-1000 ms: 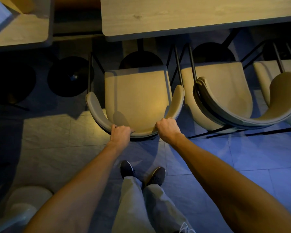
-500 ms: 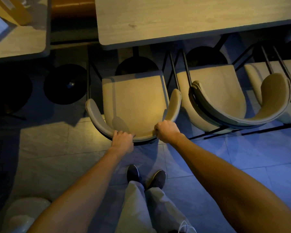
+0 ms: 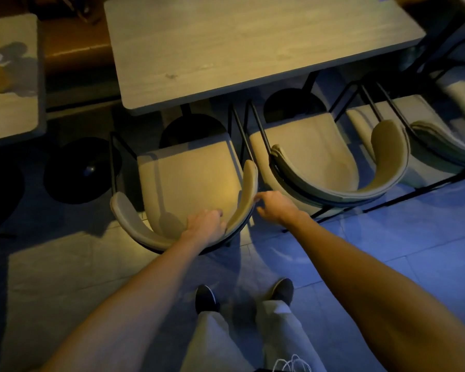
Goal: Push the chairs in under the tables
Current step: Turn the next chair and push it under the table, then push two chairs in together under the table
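Presently noted: nearest chair (image 3: 188, 181), beige, curved backrest, dark metal legs, standing directly before the long tabletop (image 3: 247, 47), front edge of seat just short of the tabletop's near edge and not yet beneath it. Left hand (image 3: 206, 226) resting on the top of the backrest toward its right end, fingers curled over the rim and closed on it. Right hand (image 3: 275, 208) just beside the chair's right arm, off the upholstery, fingers spread and loosely apart, clamped on nothing; fingertip contact with the arm not determinable. Round black pedestal base (image 3: 192, 130) visible under the tabletop just beyond the seat. Second chair (image 3: 322, 162) immediately right of the first, same pattern, arms of the two nearly touching, seat front likewise near the tabletop's edge. Third chair (image 3: 438, 146) further right of the first, partly blurred. Smaller tabletop (image 3: 11, 84) well left of the first chair, with its own black round base (image 3: 82, 170) on the floor between. Brown bench seat (image 3: 75, 47) beyond the gap between the two tabletops. Tiled floor (image 3: 65, 267) behind the chair, lit yellow on the left, blue on the right. Both feet in dark shoes (image 3: 204, 298) planted behind the chair, light trousers above.
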`<state>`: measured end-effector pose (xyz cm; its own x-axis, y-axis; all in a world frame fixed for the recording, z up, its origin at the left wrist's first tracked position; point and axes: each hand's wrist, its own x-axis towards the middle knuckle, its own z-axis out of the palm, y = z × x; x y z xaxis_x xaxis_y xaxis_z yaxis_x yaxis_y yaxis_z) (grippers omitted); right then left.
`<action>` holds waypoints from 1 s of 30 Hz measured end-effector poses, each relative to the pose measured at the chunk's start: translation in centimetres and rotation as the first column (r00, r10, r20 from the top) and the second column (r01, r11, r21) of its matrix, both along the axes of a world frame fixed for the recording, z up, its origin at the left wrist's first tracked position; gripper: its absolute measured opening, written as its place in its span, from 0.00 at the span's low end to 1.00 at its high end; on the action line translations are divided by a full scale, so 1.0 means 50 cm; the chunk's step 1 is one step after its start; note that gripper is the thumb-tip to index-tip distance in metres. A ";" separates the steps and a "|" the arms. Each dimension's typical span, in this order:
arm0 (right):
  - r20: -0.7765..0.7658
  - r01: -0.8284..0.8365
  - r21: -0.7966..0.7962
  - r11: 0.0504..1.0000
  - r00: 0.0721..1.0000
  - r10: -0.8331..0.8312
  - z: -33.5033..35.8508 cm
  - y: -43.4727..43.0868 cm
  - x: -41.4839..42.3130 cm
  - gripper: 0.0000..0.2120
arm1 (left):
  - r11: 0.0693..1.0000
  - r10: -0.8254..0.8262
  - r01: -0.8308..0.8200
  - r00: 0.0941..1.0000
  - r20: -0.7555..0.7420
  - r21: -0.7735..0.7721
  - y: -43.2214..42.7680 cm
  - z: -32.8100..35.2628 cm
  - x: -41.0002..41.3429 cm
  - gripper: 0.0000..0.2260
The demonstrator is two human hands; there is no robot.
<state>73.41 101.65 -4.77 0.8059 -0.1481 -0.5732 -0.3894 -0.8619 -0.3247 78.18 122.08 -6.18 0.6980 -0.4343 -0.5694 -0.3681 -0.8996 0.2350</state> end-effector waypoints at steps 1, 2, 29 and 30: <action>0.000 0.002 -0.006 1.000 1.000 -0.002 -0.002 -0.028 0.001 0.16 | 1.000 0.014 -0.014 1.000 -0.003 -0.009 -0.024 0.001 -0.003 0.18; -0.003 -0.003 -0.022 1.000 1.000 0.003 -0.002 -0.055 0.002 0.17 | 0.999 0.029 -0.029 1.000 -0.007 -0.014 -0.048 0.004 -0.007 0.18; -0.002 -0.072 -0.138 0.988 0.997 0.072 -0.140 -0.373 -0.038 0.22 | 0.883 0.454 -0.459 0.888 0.070 0.098 -0.311 -0.098 -0.044 0.22; 0.009 -0.065 -0.135 0.989 0.998 0.066 -0.139 -0.372 -0.041 0.22 | 0.883 0.453 -0.458 0.889 0.070 0.100 -0.311 -0.095 -0.044 0.21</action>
<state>71.37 83.06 -11.71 0.8239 -0.1696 -0.5407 -0.3271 -0.9215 -0.2092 76.00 106.55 -10.94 0.8285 0.0015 -0.5599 0.0812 -0.9898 0.1174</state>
